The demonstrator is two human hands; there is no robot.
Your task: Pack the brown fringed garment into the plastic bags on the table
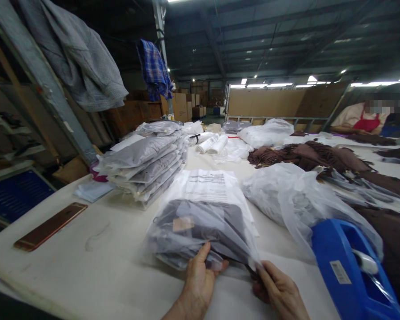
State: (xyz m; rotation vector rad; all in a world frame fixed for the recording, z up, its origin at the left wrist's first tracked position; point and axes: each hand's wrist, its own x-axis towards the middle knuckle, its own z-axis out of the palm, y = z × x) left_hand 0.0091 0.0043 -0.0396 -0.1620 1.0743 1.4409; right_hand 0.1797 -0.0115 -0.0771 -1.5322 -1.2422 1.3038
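Right hand point(280, 286), at lower right of centre, pinches the near right corner of a clear bag point(205, 231) between thumb and fingers. Left hand point(200, 280), lower centre, grasps the same bag's near edge, thumb on top, fingers beneath. The bag lies mid-frame over the white table point(70, 275), a folded dark grey garment point(231, 220) inside.

Step in hand, as I judge it from where I stand: arranging the bag's near edge around the garment. The next move calls for even tension between both grips, without dragging the folds.

Markings: a tan tag point(183, 224) shows through the plastic, wording not legible. Just beyond, a white printed sheet point(206, 184) carries rows of dark text, too blurred to read; it may be another bag rather than paper. At lower right, a blue holder point(331, 262) bears a white label point(340, 272) with barcode-like lines. Left of frame, a phone point(51, 226) shows no readable brand. Left of centre stands a stack of bagged garments point(146, 164); brown fabric point(306, 155) lies at right.
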